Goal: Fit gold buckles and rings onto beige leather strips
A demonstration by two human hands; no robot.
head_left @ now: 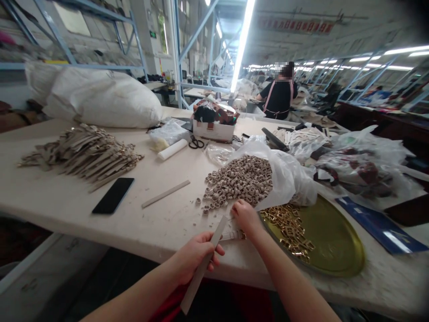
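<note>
My left hand (196,257) is closed around a long beige strap (203,268) that slants from the table edge down toward me. My right hand (246,217) rests at the near edge of the table, fingers curled over something small I cannot make out, right by the strap's upper end. Just beyond it lies a heap of small beige loops (239,181) spilling from a clear plastic bag (288,174). To the right, gold metal buckles (291,228) are piled on a round gold tray (335,250).
A black phone (113,195) and a loose strap (166,193) lie on the table (67,197). A stack of finished straps (83,152) sits far left, a white sack (100,96) behind it. Scissors (196,143), a box (214,127) and bags stand farther back. Another person (278,94) works at a distant table.
</note>
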